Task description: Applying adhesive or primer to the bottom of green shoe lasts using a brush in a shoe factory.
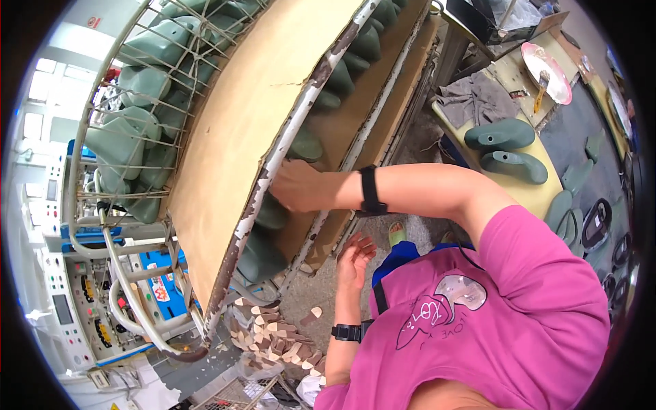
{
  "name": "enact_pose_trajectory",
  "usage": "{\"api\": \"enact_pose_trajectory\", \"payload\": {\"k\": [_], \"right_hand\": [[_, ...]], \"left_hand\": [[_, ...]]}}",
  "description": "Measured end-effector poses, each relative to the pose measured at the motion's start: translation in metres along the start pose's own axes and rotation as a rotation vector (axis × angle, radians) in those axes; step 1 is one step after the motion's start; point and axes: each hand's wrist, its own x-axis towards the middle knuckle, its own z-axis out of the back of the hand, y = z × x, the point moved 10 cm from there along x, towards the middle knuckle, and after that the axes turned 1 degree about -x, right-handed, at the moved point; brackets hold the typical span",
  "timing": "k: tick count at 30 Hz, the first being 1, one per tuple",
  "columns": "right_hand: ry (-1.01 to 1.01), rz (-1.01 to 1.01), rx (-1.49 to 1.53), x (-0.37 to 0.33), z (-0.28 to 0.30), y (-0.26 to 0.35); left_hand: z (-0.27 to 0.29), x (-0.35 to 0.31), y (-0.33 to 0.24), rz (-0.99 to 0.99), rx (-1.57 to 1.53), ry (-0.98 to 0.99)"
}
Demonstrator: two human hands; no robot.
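Observation:
My right hand reaches across my body into a rack of tan boards with a chipped white metal edge. Its fingers are hidden behind that edge, among green shoe lasts on a lower shelf. One last lies just beyond the hand, and another last shows below it. Whether the right hand grips one cannot be seen. My left hand hangs in the air beside the rack's near end, fingers apart and holding nothing.
A wire basket of green lasts sits on the rack's top. At right, a yellow-topped table bears two lasts, a grey cloth and a bowl with a brush. Sole-shaped pieces are heaped on the floor; machines stand left.

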Motion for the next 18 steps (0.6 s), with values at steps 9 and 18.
{"api": "enact_pose_trajectory", "payload": {"k": [9, 18], "right_hand": [[0.147, -0.436, 0.354, -0.027, 0.097, -0.069], [-0.707, -0.908, 0.595, -0.300, 0.349, -0.176]], "left_hand": [[-0.007, 0.017, 0.000, 0.047, 0.093, 0.118], [-0.161, 0.046, 0.041, 0.042, 0.583, 0.406]]}}
